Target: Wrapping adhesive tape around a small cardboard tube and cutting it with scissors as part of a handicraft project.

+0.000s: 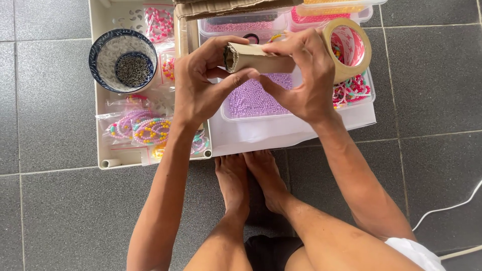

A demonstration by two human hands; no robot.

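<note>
Cardboard roll (261, 59) I see pinched closed between left hand (201, 85) and right hand (306, 75) above the bead box (251, 100), tape (349, 47) ringing the right fingers, no strip on the roll yet.

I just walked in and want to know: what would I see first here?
First, two hands up in the middle: the left hand and right hand grip a rolled cardboard tube. A tape roll sits by the right hand. Below them is a tub of purple beads, and at left a blue bowl on a white tray.
</note>
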